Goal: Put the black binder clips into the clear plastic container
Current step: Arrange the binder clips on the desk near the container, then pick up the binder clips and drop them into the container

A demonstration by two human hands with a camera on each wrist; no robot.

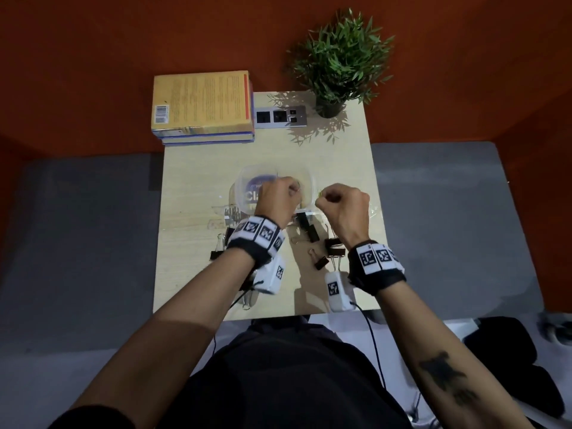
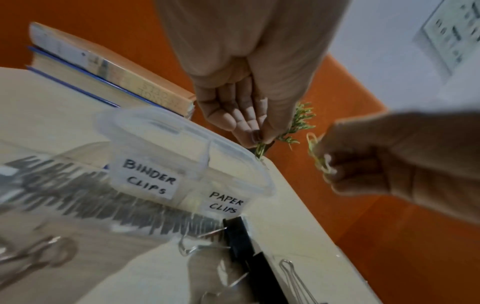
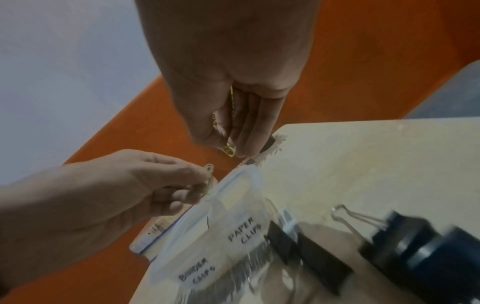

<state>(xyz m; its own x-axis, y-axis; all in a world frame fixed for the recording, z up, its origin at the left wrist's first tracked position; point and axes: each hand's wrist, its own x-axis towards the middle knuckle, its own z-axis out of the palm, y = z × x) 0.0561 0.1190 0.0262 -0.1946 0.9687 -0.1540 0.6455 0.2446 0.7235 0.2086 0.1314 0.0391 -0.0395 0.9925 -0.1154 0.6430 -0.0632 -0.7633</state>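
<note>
The clear plastic container (image 1: 244,181) stands mid-table, with two compartments labelled "BINDER CLIPS" (image 2: 149,179) and "PAPER CLIPS" (image 2: 225,202). My left hand (image 1: 292,188) hovers over it and pinches a small paper clip (image 3: 209,179). Beside the container's right rim, my right hand (image 1: 322,196) pinches yellow-green paper clips (image 2: 317,158). Several black binder clips (image 1: 305,226) lie loose on the table in front of the container, under and between my wrists; others (image 1: 334,247) sit near my right wrist. No hand touches a binder clip.
A clear bag with dark print (image 2: 103,195) lies against the container's near side. A stack of books (image 1: 202,103), a socket panel (image 1: 280,116) and a potted plant (image 1: 340,57) stand at the back. The small table (image 1: 185,274) is ringed by grey seating.
</note>
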